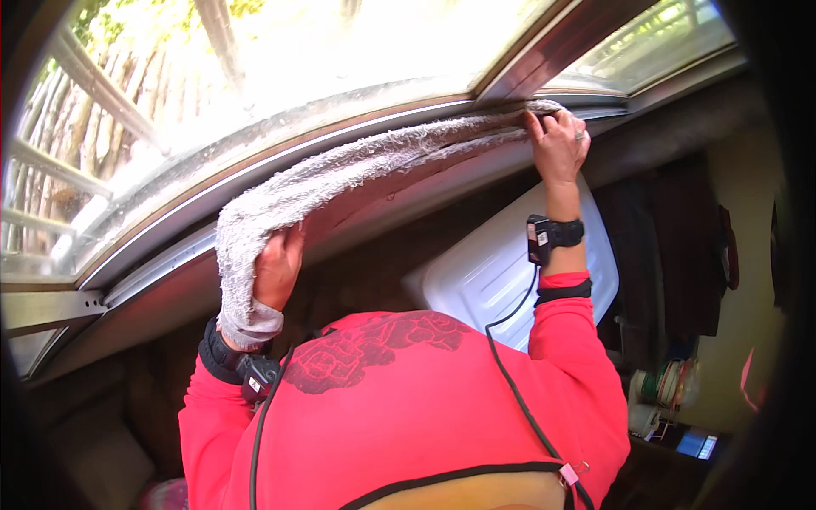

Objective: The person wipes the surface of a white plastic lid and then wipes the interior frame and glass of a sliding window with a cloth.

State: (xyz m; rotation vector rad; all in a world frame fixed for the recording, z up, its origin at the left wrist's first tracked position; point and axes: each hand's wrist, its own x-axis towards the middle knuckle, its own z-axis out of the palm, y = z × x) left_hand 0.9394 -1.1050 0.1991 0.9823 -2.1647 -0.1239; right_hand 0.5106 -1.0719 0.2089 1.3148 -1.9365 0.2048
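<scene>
Okay, both your hands have the gray cloth, stretched along the window track below the glass. Right hand pinches its right end near the frame post; left hand grasps the left part, some fingers hidden, cloth draped past your wrist. White ribbed plastic piece sits below your right hand.

Track lies free left of the towel, but a frame post obstructs behind its right end.
</scene>
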